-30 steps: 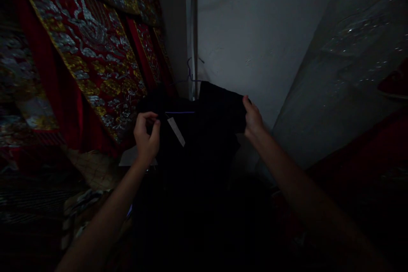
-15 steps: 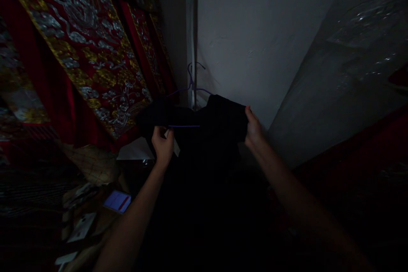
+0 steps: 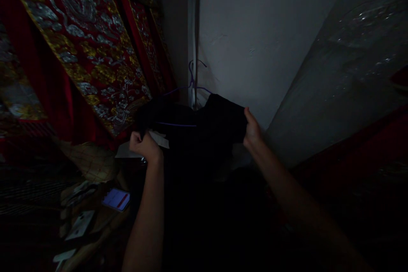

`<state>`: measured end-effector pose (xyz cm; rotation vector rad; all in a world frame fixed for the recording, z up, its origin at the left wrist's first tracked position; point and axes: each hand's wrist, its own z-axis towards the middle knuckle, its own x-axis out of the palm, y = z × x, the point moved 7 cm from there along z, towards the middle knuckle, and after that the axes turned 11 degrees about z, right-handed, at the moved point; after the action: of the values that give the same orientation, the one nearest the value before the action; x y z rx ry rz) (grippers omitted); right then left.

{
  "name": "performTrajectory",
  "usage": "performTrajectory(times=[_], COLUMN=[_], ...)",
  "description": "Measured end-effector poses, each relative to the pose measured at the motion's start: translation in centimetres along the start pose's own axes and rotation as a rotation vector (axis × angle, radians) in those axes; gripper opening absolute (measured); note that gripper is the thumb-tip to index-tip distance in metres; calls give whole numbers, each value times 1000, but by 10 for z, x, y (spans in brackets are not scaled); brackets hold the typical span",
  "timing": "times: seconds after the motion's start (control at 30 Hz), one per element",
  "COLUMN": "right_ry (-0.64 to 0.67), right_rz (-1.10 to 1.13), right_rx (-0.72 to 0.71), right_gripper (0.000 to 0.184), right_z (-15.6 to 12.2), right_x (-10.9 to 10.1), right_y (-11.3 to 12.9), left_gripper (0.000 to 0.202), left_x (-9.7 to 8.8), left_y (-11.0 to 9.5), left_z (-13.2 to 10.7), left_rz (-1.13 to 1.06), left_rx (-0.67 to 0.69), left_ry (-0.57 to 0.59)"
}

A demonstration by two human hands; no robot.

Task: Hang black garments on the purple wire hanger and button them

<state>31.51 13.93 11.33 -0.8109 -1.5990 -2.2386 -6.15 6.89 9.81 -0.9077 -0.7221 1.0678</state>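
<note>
A black short-sleeved garment [image 3: 204, 140] hangs on a purple hanger [image 3: 191, 84], whose lower bar shows across the neck opening. My right hand [image 3: 252, 129] is closed on the sleeve edge at the right. On the other side my left hand [image 3: 145, 144] is closed at the garment's left shoulder or sleeve, gripping dark cloth. Beside its fingers sticks out a pale tag [image 3: 160, 139]. The garment's lower part fades into darkness.
Red cloth with gold and silver embroidery [image 3: 86, 46] hangs at the left. A vertical pole [image 3: 193, 17] stands before a pale wall [image 3: 248, 38]. Clear plastic sheeting [image 3: 350, 46] hangs at the right. Lower left lie a lit phone [image 3: 116, 199] and a white object [image 3: 79, 224].
My left hand has moved left and slightly down from the neck opening toward the left sleeve. The pale tag has shifted left with it. My right hand stays on the right sleeve.
</note>
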Motion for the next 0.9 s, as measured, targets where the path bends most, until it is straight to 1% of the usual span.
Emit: performTrajectory(times=[0.03,0.07,0.1,0.17,0.23,0.27,0.3,0.37,0.43,0.5,0.53,0.6,0.63,0.7,0.73,0.77,0.8,0.83,0.87,0.9], right_ry=[13,24,28,19,11,17,31,71,103,88,51,-99,-197,-366,-422,-434,-429,-396,-273,-126], right_rz=[-8,-14,-16,-11,-11,-21,-35,-69,-84,-76,-77,-114,-154,-246,-277,-294,-282,-271,-278,-290], right_rx=[-2,0,5,22,28,25,21,20,35,39,19,-96,-190,-380,-449,-468,-441,-383,-249,-87], right_gripper=[53,53,54,55,57,59,61,64,65,63,60,49,42,36,35,36,34,30,32,38], right_z=[-2,-4,-5,-8,-8,-7,-6,-3,1,7,9,9,3,-22,-40,-59,-77,-94,-108,-120], right_x=[1,1,1,0,0,0,1,5,7,3,-2,-19,-29,-44,-47,-46,-43,-38,-25,-10], right_y=[0,0,-1,-3,-3,-3,-2,-1,-3,-6,-7,-6,-4,-6,-12,-23,-39,-58,-83,-109], left_gripper=[42,45,46,45,42,39,36,29,29,28,28,28,27,26,26,26,27,29,30,29], left_x=[-2,-1,2,12,22,25,27,29,33,38,38,35,31,23,18,14,10,8,6,6], left_y=[-2,-5,-7,-9,-5,-2,3,16,29,40,44,49,50,49,47,44,40,35,29,23], left_z=[1,-1,-5,-19,-36,-44,-50,-59,-67,-74,-77,-81,-82,-86,-89,-92,-96,-101,-106,-111], left_rz=[34,61,78,81,43,17,-7,-37,-43,-47,-57,-78,-91,-120,-138,-160,-182,-204,-224,-246], left_rx=[26,59,93,138,145,138,127,100,76,45,28,-8,-25,-60,-82,-102,-115,-119,-115,-108], left_ry=[-30,-23,20,186,350,397,418,431,486,563,589,609,610,615,615,617,627,650,687,739])
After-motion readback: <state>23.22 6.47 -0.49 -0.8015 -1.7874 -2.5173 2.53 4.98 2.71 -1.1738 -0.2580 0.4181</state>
